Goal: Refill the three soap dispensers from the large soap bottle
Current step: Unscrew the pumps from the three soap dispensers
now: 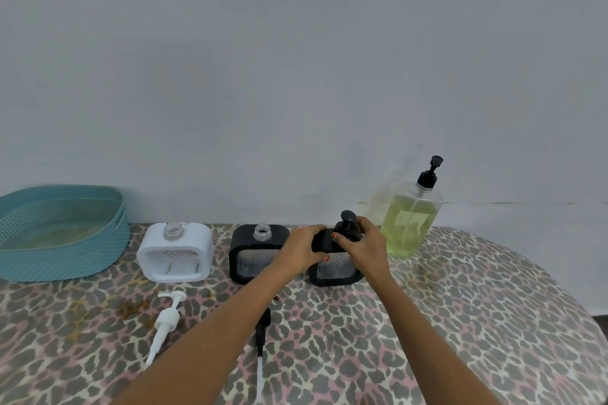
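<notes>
Taking the wall as 12 o'clock, the table [493, 322] under its leopard-print cloth has three dispensers lined up along its far edge. Both hands meet on the right-hand black dispenser [335, 271] at about 12 o'clock. The left hand [302, 250] is wrapped over its top left corner, fingers curled tight on the frame. The right hand [365, 246] has its fingers closed round the base of the fitted pump [347, 222], which stands upright in the neck.

The large soap bottle [409, 223], about two-thirds full of yellow-green liquid, stands at 1 o'clock close to the wall, its own pump on. It sits just beside the right hand, with only a thin gap between them.

The middle black dispenser [258, 255], neck open, is just beside the left hand at 11 o'clock. The white dispenser [176, 253], also uncapped, stands a narrow gap further left. A teal basket [62, 240] fills the 10 o'clock corner against the wall and is cut off by the edge of view.

The white pump [166, 319] lies on its side at 8 o'clock, tube pointing to the near edge. The black pump [263, 329] lies at 6 o'clock, partly under the left forearm.

The table's right edge curves round from 2 to 4 o'clock, and the widest bare cloth lies there, outside the right forearm.
</notes>
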`<state>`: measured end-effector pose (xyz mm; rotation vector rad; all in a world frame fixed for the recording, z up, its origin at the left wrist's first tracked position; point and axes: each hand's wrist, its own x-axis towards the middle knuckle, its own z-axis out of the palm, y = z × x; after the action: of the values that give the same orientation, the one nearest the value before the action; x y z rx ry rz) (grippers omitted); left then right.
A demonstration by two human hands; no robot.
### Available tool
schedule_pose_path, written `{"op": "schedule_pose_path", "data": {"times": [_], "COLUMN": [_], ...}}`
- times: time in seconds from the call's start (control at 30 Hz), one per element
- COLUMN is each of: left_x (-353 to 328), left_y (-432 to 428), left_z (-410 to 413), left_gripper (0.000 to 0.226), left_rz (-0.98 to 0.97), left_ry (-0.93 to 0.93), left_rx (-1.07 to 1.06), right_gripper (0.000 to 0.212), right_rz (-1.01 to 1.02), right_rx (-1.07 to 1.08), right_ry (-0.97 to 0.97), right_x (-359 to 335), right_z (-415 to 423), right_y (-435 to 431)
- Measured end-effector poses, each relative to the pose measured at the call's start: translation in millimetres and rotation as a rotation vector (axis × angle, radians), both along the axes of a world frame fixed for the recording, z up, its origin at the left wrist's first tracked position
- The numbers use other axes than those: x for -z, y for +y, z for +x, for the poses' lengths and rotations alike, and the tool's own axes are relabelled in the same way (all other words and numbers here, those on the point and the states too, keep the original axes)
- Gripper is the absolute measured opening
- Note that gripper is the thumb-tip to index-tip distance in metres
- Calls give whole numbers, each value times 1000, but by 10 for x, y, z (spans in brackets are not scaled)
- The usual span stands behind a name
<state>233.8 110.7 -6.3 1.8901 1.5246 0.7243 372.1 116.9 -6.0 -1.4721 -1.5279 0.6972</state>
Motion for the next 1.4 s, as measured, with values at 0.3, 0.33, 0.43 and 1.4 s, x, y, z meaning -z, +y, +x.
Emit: {"op": "schedule_pose_path", "data": {"times": [0.3,0.33,0.43,1.4], "left_x": [20,22,30,-77], "left_y": [18,16,14,-102], "left_z": [-7,-10,-12,79], "left_gripper": [59,59,60,67], "left_rz": [-13,-14,-19,-8], "left_ry": [-43,-46,-52,-31], "left_rx": [16,14,1,-10], "right_gripper": [37,36,26,30], "right_rz": [149,157,178,-480], "right_rx": [88,87,72,68], "right_ry": [160,184,221,-340], "right_x": [-494,-572,-771,587], "right_z": [78,87,105,208], "right_y": [17,5,-62,-735]}}
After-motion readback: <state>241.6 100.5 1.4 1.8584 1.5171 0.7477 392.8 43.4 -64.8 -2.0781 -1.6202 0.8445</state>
